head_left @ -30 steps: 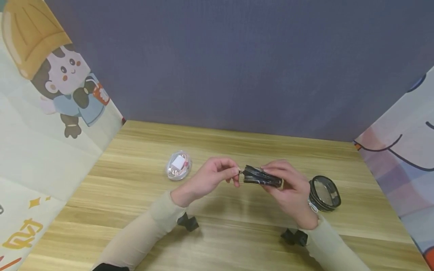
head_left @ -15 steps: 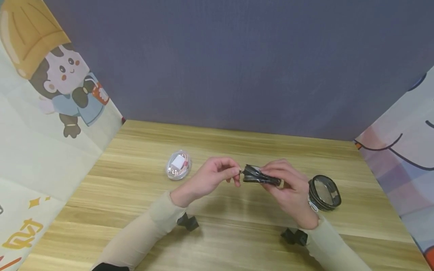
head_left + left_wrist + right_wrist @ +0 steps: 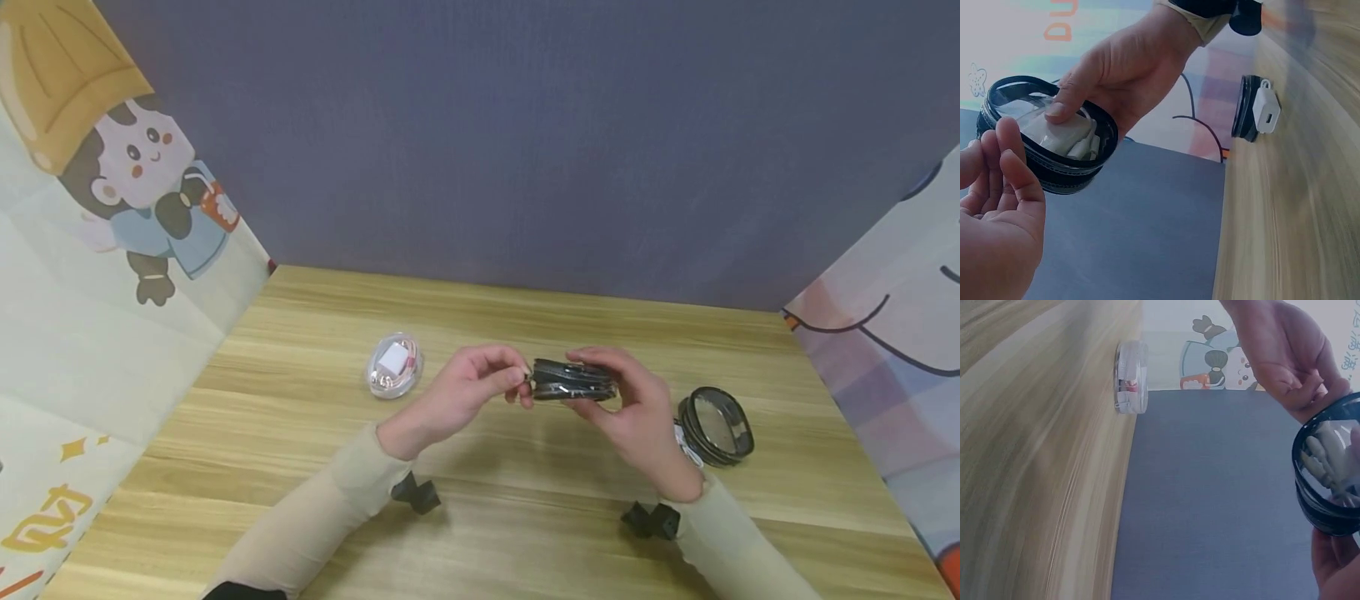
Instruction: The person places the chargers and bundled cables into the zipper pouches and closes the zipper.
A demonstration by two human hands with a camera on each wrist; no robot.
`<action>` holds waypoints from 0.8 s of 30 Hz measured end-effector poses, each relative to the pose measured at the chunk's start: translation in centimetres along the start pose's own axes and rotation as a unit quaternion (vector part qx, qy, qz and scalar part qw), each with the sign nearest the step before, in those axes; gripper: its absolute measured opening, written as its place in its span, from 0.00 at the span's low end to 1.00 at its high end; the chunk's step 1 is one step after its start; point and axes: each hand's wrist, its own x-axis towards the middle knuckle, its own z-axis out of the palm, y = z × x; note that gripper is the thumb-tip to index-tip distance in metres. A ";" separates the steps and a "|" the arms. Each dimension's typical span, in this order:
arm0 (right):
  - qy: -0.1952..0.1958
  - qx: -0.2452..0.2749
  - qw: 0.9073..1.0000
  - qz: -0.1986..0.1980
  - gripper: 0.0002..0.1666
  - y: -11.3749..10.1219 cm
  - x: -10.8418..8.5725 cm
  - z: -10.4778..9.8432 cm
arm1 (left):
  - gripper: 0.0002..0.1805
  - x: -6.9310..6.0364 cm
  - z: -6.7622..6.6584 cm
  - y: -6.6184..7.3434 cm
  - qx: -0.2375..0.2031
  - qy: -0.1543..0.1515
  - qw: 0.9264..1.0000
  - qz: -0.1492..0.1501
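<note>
Above the table, a small black zip pouch (image 3: 573, 381) with a clear top is held between both hands. Inside it, the left wrist view shows a white cable (image 3: 1082, 147) and a pale packet. My right hand (image 3: 637, 408) grips the pouch by its right end, the thumb lying on the clear top in the left wrist view. At the opposite end, my left hand (image 3: 483, 383) pinches something small at the pouch's edge, apparently the zipper pull, which the fingertips mostly hide.
A second black pouch (image 3: 720, 427) with a clear top rests on the table at right, a white charger (image 3: 1266, 109) against it. Farther left lies a clear oval case (image 3: 395, 367) holding a white plug and cable. A grey-blue panel (image 3: 525, 150) rises behind the table.
My right hand has shifted its hold toward the pouch's right end, its fingers spread wider. The pouch has turned and moved slightly left. My left hand stays nearly still.
</note>
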 end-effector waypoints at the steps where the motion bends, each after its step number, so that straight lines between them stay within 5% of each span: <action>1: 0.000 0.009 1.000 0.000 0.26 0.1 0.0 0.0 | 0.11 0.0 0.0 0.0 -0.002 0.000 1.000 0.002; 6: 0.030 0.058 0.998 -0.024 0.24 0.2 0.0 0.0 | 0.09 -0.1 -0.3 -0.2 0.005 0.002 1.000 0.004; 13: 0.095 0.160 0.982 -0.037 0.25 -0.8 0.1 0.3 | 0.06 -0.1 -0.7 -0.4 0.037 0.016 0.999 -0.016; 24: 0.093 0.132 0.986 -0.051 0.19 -0.9 0.3 0.0 | 0.08 -0.2 -1.0 -0.3 0.074 0.027 0.996 -0.030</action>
